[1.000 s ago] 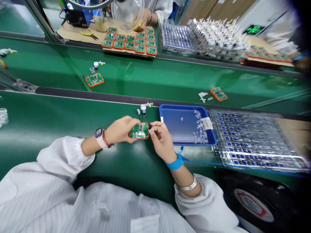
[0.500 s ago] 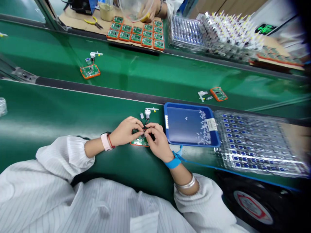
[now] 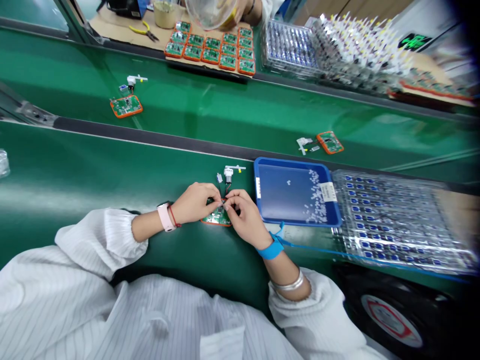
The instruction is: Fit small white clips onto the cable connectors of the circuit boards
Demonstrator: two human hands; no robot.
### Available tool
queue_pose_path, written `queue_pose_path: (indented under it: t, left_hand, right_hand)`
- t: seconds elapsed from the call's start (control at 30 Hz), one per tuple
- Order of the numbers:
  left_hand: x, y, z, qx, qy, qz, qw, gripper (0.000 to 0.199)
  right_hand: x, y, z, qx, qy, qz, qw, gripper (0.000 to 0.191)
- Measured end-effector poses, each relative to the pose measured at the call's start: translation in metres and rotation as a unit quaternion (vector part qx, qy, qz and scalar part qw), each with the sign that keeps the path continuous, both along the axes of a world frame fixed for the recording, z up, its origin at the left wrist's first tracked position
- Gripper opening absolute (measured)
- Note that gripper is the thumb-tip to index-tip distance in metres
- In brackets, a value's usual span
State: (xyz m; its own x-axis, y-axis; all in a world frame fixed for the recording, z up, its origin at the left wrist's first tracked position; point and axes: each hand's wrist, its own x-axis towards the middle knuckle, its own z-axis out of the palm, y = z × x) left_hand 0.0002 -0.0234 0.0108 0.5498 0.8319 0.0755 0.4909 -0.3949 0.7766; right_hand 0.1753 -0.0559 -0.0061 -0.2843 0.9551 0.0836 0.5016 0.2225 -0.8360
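Note:
A green circuit board [image 3: 217, 217] in an orange frame lies on the green bench in front of me. Over its upper edge, the fingertips of my left hand [image 3: 197, 202] and my right hand [image 3: 244, 218] meet in a close pinch. What they pinch is too small and too covered to make out. Thin wires run from the board's top edge to a white motor piece [image 3: 228, 173] with a white arm and a yellow tip. A small silver-and-blue part [image 3: 219, 178] lies beside that piece.
Right of my hands is a blue tray [image 3: 277, 200] with small white bits. Clear plastic trays [image 3: 393, 220] of blue parts stand farther right. Beyond the dark rail, the green belt carries two boards [image 3: 126, 105] [image 3: 330, 142]. Across it, another person's hand [image 3: 228, 12] is near rows of boards [image 3: 210, 49].
The two boards on the belt have moved left with their attached parts. My hands stay pinched at the board, with only slight finger shifts.

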Motion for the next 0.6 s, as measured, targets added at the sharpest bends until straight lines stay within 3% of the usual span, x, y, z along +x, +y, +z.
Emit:
queue_pose_path:
  t: [0.13, 0.27, 0.33, 0.4, 0.5, 0.6]
  left_hand:
    - [0.001, 0.002, 0.002, -0.009, 0.011, 0.001, 1.0, 0.011]
    - [-0.004, 0.002, -0.001, 0.009, -0.011, -0.017, 1.0, 0.007]
    - [-0.007, 0.002, -0.004, 0.023, -0.013, -0.031, 0.999, 0.008]
    - [-0.009, 0.002, -0.006, 0.033, -0.012, -0.044, 0.998, 0.01]
    - [-0.01, 0.003, -0.006, 0.037, -0.007, -0.053, 0.998, 0.01]
    - [-0.01, 0.003, -0.006, 0.038, 0.003, -0.058, 0.998, 0.01]
  right_hand:
    - [-0.005, -0.001, 0.001, 0.001, -0.016, -0.006, 1.0, 0.013]
    - [0.002, 0.0, 0.013, 0.067, -0.031, -0.016, 0.997, 0.013]
    - [0.024, 0.008, 0.019, 0.116, -0.044, -0.058, 0.991, 0.013]
    - [0.06, 0.021, 0.019, 0.15, -0.066, -0.145, 0.976, 0.012]
    - [0.116, 0.042, 0.006, 0.145, -0.121, -0.273, 0.943, 0.011]
    - [0.148, 0.055, -0.012, 0.113, -0.151, -0.293, 0.937, 0.011]
